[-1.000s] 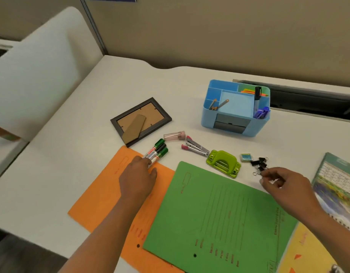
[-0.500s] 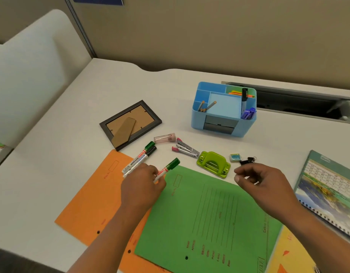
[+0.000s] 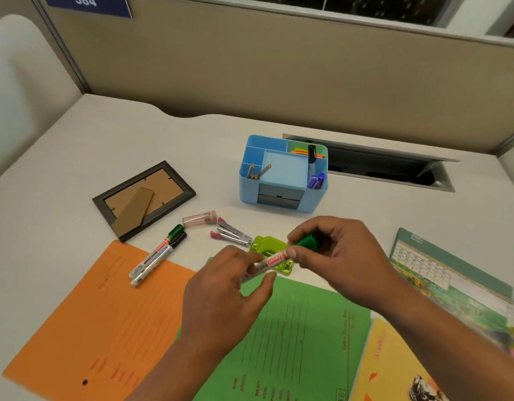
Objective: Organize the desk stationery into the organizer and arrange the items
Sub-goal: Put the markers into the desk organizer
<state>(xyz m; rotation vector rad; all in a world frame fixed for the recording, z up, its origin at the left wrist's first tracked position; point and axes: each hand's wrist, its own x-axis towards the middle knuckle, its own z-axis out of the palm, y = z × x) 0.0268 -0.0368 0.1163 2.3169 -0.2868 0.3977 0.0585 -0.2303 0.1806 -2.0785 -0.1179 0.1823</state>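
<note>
Pinches a marker (image 3: 274, 260) at both ends, over a lime hole punch (image 3: 266, 246) near the middle of the desk (image 3: 76, 169): left hand (image 3: 221, 296) with fingertips closed on the barrel's 8 o'clock end, right hand (image 3: 334, 256) curled round the cap at the 2 o'clock end. White barrel with a red label, fat green cap, tilted along the line from 8 to 2 o'clock. Sits at 6 o'clock from the blue organizer (image 3: 282, 198), well apart from it and outside every compartment. Hides the barrel's lower end behind blurred left fingers, and most of the cap inside the right fist. Something dark deeper in that fist, too blurred to name. Covers part of the hole punch and the top edge of the green folder (image 3: 293, 342), itself cut off at 6 o'clock of the view. At 9 o'clock from the hands, two more markers (image 3: 156, 257) side by side across the edge of the orange folder (image 3: 105, 314).
</note>
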